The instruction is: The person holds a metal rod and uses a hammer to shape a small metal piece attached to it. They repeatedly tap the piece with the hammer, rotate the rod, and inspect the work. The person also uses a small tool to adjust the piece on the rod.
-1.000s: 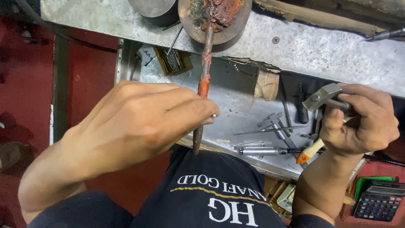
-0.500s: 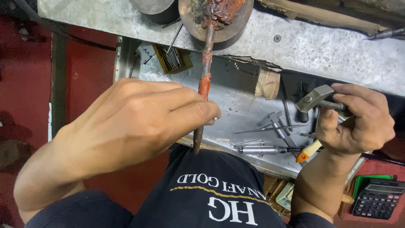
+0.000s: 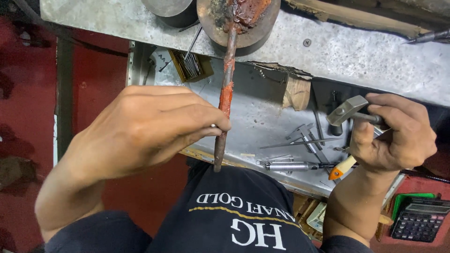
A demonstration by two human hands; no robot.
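My left hand (image 3: pixel 145 131) is closed around a long thin rod (image 3: pixel 226 89) coated in rusty red. The rod runs from near my chest up to a round metal block (image 3: pixel 262 28) on the grey bench, where its far end lies in a lump of red-brown material (image 3: pixel 246 11). A small silvery piece shows at my left fingertips. My right hand (image 3: pixel 396 133) grips a small metal hammer (image 3: pixel 348 110), head pointing left, held over an open drawer, apart from the rod.
The open metal drawer (image 3: pixel 262 122) below the bench (image 3: pixel 356 51) holds several files, a metal-handled tool (image 3: pixel 288 166), an orange-tipped tool (image 3: pixel 338 171) and a small box of pins (image 3: pixel 190 65). A calculator (image 3: pixel 419 219) sits lower right. A second round block (image 3: pixel 168 7) stands upper left.
My right hand with the hammer has lifted slightly and shifted left. My left hand and the rod stay nearly still.
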